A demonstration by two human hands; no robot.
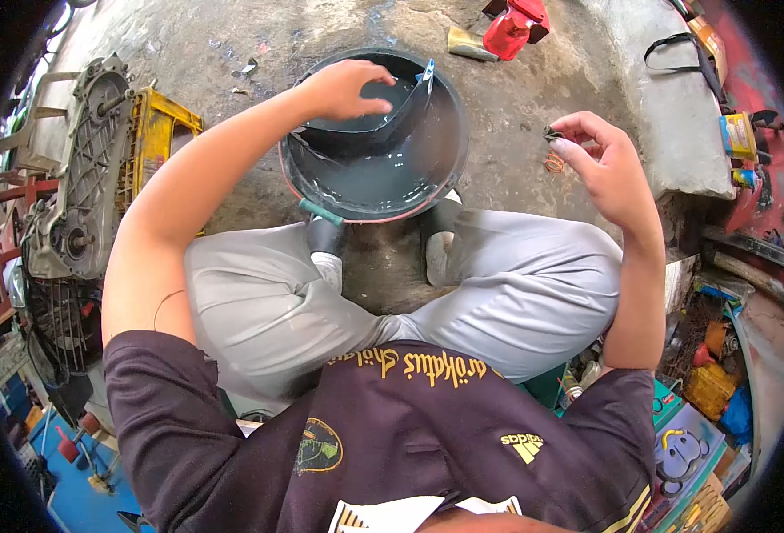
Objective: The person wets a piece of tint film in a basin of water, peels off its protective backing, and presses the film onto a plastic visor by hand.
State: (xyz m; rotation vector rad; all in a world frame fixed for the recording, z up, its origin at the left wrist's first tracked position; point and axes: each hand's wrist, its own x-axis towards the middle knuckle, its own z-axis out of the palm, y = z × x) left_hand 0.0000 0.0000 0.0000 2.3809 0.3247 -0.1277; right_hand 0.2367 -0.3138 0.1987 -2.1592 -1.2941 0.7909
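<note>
Concrete floor (534, 93) bears a basin (450, 153) at 12 o'clock; left hand (346, 91) above, half-curled, seemingly empty. Right hand (607, 169), at 2 o'clock, has its grip pinching a small dark piece (552, 134); loosening could drop it.

Black basin (451, 133) (teal handle (321, 211))

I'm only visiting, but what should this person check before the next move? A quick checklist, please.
1. Basin upright: ok, in front of the feet.
2. Liquid in it: ok, its surface shows reflections.
3. Dark strip fully under the liquid: not ok, part stands above it.
4. Left hand free: ok, loosely curled over the basin.
5. Small dark piece secure: ok, pinched in the right hand.
6. Orange loops separate from that piece: cannot tell.
</note>
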